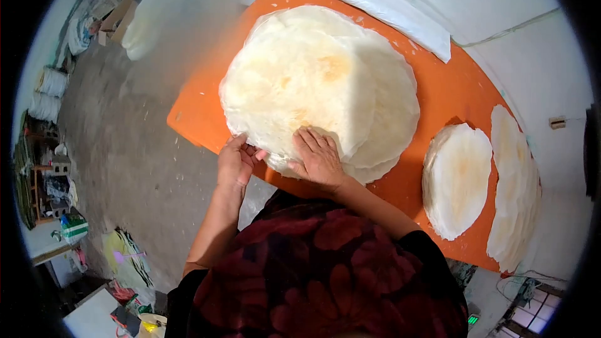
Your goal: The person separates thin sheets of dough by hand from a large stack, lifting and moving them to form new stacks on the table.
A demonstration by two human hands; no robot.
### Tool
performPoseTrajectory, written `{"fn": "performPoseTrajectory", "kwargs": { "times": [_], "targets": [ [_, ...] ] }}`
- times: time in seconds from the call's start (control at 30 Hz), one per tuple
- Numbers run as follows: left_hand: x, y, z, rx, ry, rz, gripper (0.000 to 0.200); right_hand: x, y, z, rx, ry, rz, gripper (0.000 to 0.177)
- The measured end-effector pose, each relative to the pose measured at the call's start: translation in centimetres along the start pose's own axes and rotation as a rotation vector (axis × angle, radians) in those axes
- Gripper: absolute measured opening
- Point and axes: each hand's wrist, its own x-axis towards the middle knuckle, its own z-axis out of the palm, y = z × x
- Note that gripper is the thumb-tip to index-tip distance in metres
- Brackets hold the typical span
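Observation:
A large stack of thin, round, pale flatbreads (288, 81) with light brown patches lies on the orange table (200, 109) in front of me. At the near left rim of the stack, my left hand (239, 159) pinches the edge of the top flatbread between thumb and fingers. My right hand (319, 159) rests flat on the near side of the same top sheet, fingers stretched out. Other sheets stick out from under it on the right.
A smaller flatbread stack (460, 181) and a further pile (513, 194) lie at the table's right. A white folded sheet (375, 6) lies along the back edge by the wall. Cardboard boxes (119, 19) and white rolls (50, 94) stand at the left.

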Motion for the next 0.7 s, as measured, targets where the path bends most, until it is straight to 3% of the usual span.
{"fn": "performPoseTrajectory", "kwargs": {
  "times": [0.17,0.37,0.47,0.5,0.53,0.57,0.63,0.7],
  "targets": [
    [0.3,0.1,-0.1,0.029,-0.011,-0.022,0.022,0.4,-1.0,-2.9,0.093,-0.099,0.088,0.070],
    [0.9,0.2,0.0,-0.002,-0.036,-0.034,0.021,1.0,0.3,-2.7,-0.013,-0.011,0.049,0.047],
    [-0.8,0.8,1.7,-0.012,-0.094,-0.051,0.022,3.2,2.6,-4.1,0.178,-0.032,0.180,0.027],
    [-0.9,0.4,1.9,0.022,-0.115,-0.068,0.022,4.6,3.7,-5.6,0.207,0.156,0.139,0.019],
    [-0.9,-0.4,1.9,0.056,-0.136,-0.085,0.022,6.5,5.7,-7.5,0.035,0.145,0.110,0.023],
    [-0.8,-1.2,1.7,0.090,-0.156,-0.104,0.023,7.5,5.7,-11.6,0.055,0.214,0.038,0.023],
    [-0.3,-2.6,1.8,0.169,-0.210,-0.139,0.022,8.2,3.4,-18.9,0.002,0.356,0.196,0.018],
    [-0.8,-4.0,3.2,0.219,-0.220,-0.191,0.020,7.5,3.1,-22.0,-0.107,0.615,-0.138,0.008]
  ]
}}
